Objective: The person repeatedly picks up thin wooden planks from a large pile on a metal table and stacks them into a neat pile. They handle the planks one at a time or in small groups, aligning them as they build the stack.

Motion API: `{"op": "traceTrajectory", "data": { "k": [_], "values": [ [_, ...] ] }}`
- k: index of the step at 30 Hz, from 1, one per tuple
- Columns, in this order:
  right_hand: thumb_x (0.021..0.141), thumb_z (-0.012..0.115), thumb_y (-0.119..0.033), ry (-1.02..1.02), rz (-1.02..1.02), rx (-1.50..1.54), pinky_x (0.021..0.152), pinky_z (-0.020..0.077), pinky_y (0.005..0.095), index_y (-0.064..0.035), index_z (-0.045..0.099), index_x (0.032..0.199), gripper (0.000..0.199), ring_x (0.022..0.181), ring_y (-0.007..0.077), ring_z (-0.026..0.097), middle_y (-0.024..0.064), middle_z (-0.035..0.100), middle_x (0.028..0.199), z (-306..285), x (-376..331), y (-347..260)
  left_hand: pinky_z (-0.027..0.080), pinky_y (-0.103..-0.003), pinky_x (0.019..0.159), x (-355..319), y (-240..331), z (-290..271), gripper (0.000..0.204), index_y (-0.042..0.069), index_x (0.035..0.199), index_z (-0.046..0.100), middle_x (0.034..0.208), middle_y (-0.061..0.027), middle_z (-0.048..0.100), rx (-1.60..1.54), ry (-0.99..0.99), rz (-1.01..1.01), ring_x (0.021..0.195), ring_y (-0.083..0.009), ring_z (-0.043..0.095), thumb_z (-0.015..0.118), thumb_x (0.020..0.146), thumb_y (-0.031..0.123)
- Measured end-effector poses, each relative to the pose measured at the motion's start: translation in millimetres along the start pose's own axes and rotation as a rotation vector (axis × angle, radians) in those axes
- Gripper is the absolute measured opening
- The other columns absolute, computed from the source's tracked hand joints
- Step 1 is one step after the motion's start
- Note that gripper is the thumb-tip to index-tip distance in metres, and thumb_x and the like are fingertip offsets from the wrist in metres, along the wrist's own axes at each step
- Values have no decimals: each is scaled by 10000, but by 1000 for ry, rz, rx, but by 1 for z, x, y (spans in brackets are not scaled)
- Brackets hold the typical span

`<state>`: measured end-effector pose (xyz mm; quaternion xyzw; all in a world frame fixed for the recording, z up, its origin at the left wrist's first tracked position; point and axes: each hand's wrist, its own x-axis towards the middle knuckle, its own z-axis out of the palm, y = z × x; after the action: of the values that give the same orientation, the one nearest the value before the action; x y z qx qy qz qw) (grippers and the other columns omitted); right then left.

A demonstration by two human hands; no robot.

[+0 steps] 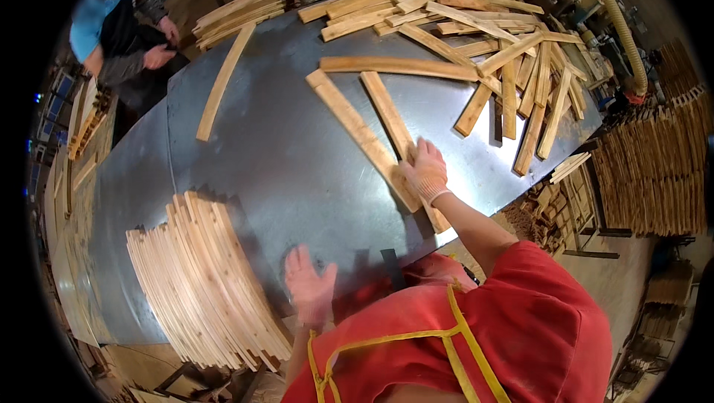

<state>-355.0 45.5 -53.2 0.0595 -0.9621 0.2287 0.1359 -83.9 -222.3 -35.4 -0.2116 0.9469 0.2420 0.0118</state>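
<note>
My right hand (427,171), in a pale work glove with a ribbed cuff, grips a long wooden slat (388,114) toward its near end. Just left of it, a second wooden slat (353,124) lies slanted on the metal table, and my thumb reaches toward it. My left hand (309,284) is open with fingers spread, slightly blurred, over the table's near edge and holding nothing. To its left sits a row of pale slats (204,276) packed side by side. Beyond my right hand, another slat (398,67) lies crosswise.
A loose heap of slats (513,53) covers the table's far right. One single slat (225,83) lies at the far left of the metal table (260,157). A co-worker in blue (111,31) stands far left. Tall wood stacks (651,172) and a hose (621,20) are at right.
</note>
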Motion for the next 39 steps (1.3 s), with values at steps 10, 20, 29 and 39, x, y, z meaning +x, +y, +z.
{"op": "traceTrajectory", "data": {
  "k": [10, 20, 29, 39],
  "values": [
    [800, 650, -225, -636, -366, 449, 932, 515, 548, -5, 669, 1010, 305, 1062, 464, 631, 255, 673, 1039, 5, 77, -60, 464, -516, 1148, 130, 110, 25, 1044, 67, 1618, 344, 1615, -203, 399, 223, -130, -222, 1392, -442, 485, 861, 780, 414],
    [923, 771, -470, -802, -139, 53, 1071, 520, 431, -55, 487, 1597, 841, 1198, 373, 677, 171, 687, 1387, 49, 282, 92, 514, -459, 1081, 152, 52, 24, 1000, 152, 1641, 346, 1431, -172, 561, -451, -210, -484, 1220, -370, 627, 849, 790, 303],
    [1035, 726, -366, -1076, 412, 1052, 1117, 483, 343, 82, 349, 1627, 832, 1289, 262, 615, 220, 636, 1436, 39, 33, -26, 524, -440, 1080, 101, 57, 37, 1020, 127, 1679, 303, 1439, -189, 605, -527, -53, -398, 1270, -358, 647, 817, 803, 224],
    [987, 626, -458, -1544, -327, 520, 1094, 496, 465, -84, 615, 1427, 578, 1270, 445, 644, 259, 668, 1390, 14, -119, -164, 561, -492, 972, 3, -10, 22, 891, 94, 1520, 474, 1192, -228, 701, -123, 254, -368, 1122, -422, 679, 876, 785, 397]
  ]
}}
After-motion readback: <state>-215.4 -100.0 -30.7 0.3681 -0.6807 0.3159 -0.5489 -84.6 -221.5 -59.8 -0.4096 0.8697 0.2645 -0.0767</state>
